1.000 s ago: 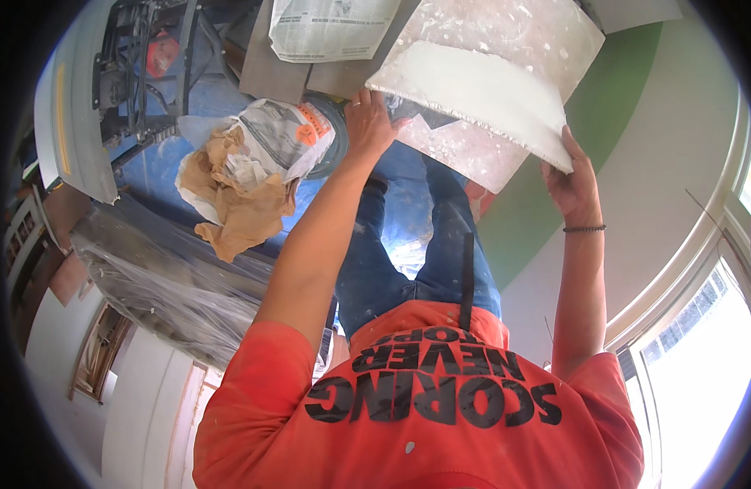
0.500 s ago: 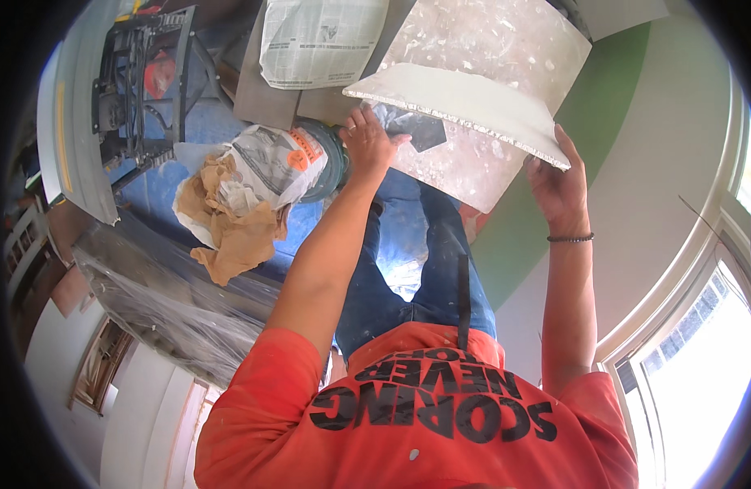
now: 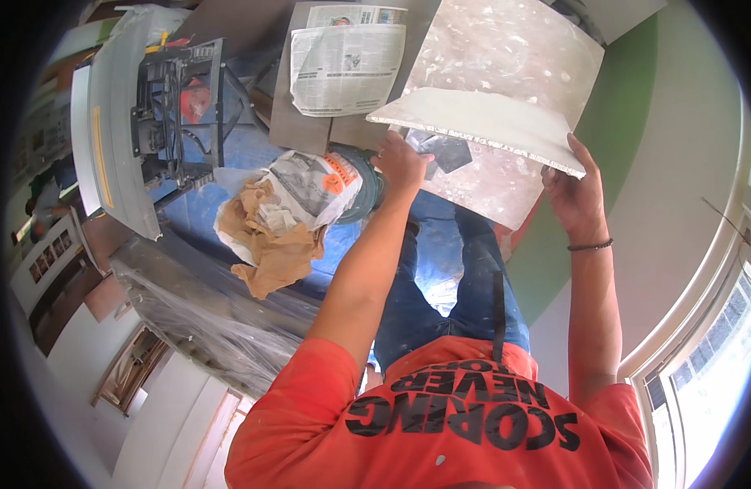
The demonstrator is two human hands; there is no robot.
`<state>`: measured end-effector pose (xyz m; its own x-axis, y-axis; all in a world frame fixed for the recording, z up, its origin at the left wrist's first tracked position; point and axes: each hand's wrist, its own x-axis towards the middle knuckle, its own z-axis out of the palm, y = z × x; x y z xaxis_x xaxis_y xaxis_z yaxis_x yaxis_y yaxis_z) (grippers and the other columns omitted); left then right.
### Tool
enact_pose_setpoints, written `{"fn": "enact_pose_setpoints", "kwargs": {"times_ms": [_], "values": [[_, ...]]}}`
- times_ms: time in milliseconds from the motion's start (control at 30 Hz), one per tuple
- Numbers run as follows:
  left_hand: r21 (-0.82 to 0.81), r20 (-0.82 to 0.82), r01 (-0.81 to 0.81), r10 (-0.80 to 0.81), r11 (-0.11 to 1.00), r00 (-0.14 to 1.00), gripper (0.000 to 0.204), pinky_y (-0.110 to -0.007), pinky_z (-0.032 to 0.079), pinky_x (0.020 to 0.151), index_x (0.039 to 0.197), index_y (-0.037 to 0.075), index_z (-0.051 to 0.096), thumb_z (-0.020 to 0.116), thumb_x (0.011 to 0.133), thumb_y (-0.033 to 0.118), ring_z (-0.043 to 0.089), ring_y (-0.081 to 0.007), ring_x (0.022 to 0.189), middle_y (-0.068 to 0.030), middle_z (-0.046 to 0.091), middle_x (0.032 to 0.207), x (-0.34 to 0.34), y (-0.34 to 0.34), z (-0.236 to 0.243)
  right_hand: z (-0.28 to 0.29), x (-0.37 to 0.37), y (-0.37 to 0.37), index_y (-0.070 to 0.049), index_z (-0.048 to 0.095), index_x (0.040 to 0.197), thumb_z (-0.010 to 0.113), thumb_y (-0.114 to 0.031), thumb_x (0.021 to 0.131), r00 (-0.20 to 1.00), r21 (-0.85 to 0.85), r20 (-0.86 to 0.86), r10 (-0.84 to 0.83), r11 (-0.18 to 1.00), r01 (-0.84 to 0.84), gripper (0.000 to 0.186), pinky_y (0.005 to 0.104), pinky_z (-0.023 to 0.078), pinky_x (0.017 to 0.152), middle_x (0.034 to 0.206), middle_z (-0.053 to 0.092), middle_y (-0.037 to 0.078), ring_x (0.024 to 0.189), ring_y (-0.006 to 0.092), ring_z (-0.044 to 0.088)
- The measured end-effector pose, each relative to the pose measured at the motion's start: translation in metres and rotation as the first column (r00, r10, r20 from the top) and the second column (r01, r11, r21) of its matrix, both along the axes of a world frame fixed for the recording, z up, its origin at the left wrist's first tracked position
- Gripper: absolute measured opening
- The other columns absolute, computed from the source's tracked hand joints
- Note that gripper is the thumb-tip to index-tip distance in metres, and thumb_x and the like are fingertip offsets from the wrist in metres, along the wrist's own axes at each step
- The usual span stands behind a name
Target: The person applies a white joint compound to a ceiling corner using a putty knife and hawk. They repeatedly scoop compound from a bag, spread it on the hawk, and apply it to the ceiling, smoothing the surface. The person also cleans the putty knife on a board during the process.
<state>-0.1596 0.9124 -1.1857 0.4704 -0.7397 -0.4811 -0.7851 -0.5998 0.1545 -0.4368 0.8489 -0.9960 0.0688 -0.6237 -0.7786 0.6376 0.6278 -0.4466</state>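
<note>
Newly tilted: white piece point(image 3: 481, 106), a hand at each end

White piece. Lies crosswise over the middle of the spotted board point(image 3: 506, 49), ahead of the person. Change: a second ago its pale face showed broad; now that face is foreshortened to a slim band, rough near edge to view. More of the board shows on the far side; on the near side the dark patch point(image 3: 453, 155), mostly covered before, is exposed. Judged from this, the piece is being tipped rather than carried off. Whether any of it rests on the board cannot be told.

Right hand point(image 3: 577, 191). Closed on the right end of the piece: fingers along the outer side, thumb tucked at the near edge. Forearm reaches almost straight ahead; dark bracelet point(image 3: 589, 246) at the wrist.

Left hand point(image 3: 404, 167). At the left end, fingers bent toward the near edge, thumb pointing right toward the patch; whether it grips cannot be told. Arm extended forward, slanting right.

Surroundings. Left of the left hand: bucket point(image 3: 367, 196), then bag point(image 3: 298, 191) with brown paper point(image 3: 270, 261), above a blue sheet point(image 3: 336, 254). Far left: newspaper point(image 3: 347, 73). Farther left: metal frame point(image 3: 147, 110).
</note>
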Motion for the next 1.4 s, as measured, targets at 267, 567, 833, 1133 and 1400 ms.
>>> {"fn": "enact_pose_setpoints", "kwargs": {"times_ms": [267,567,833,1133,1400], "values": [[0.295,-0.779,-0.469,0.494,0.833,0.387,0.043,-0.038,0.053,0.089,0.114,-0.001,0.071,0.086,0.075,0.011,0.071,-0.0232,0.097,-0.0114,0.075,0.105,0.010,0.016,-0.016,0.005,0.003,0.013,0.003,0.056,0.127,0.063,-0.023,0.103,0.998,0.093,-0.064,0.003,0.996,0.003,0.037,0.0334,0.059,0.088,0.120,0.066,0.012,0.106,0.0216,0.068],[0.477,-0.796,-0.479,0.593,0.737,0.120,0.052,-0.039,0.052,0.099,0.129,0.001,0.064,0.081,0.081,0.008,0.067,-0.0222,0.110,-0.0116,0.070,0.123,0.059,0.149,0.047,-0.065,-0.007,0.105,0.002,0.053,0.137,0.060,-0.016,0.104,0.996,0.327,-0.017,0.092,0.941,-0.082,0.038,0.0447,0.054,0.101,0.128,0.063,0.017,0.116,0.0294,0.064],[0.417,-0.721,-0.506,0.614,0.755,0.322,0.055,-0.036,0.049,0.100,0.138,0.005,0.060,0.077,0.086,0.011,0.064,-0.0185,0.111,-0.0066,0.071,0.121,0.107,0.300,0.115,-0.216,0.005,0.178,0.004,0.066,0.114,0.069,-0.046,0.098,0.791,0.427,-0.437,0.428,0.873,-0.237,0.053,0.0349,0.053,0.072,0.104,0.070,0.011,0.084,0.0186,0.064],[0.227,-0.809,-0.752,0.549,0.619,0.208,0.055,-0.034,0.050,0.098,0.138,0.004,0.059,0.078,0.088,0.013,0.064,-0.0167,0.109,-0.0049,0.069,0.122,0.075,0.349,0.247,-0.232,0.022,0.142,0.010,0.044,0.144,0.065,-0.041,0.096,0.205,0.561,-0.749,0.630,0.768,-0.310,0.073,0.0515,0.047,0.108,0.135,0.059,0.034,0.124,0.0447,0.060],[0.147,-0.869,-0.834,0.472,0.532,0.149,0.054,-0.034,0.052,0.094,0.138,0.004,0.059,0.079,0.088,0.012,0.065,-0.0152,0.106,-0.0044,0.069,0.120,0.082,0.426,0.271,-0.181,0.035,0.144,0.002,0.057,0.137,0.066,-0.048,0.093,-0.131,0.474,-0.681,0.720,0.298,-0.829,0.067,0.0518,0.053,0.098,0.129,0.066,0.026,0.120,0.0419,0.064]]}}
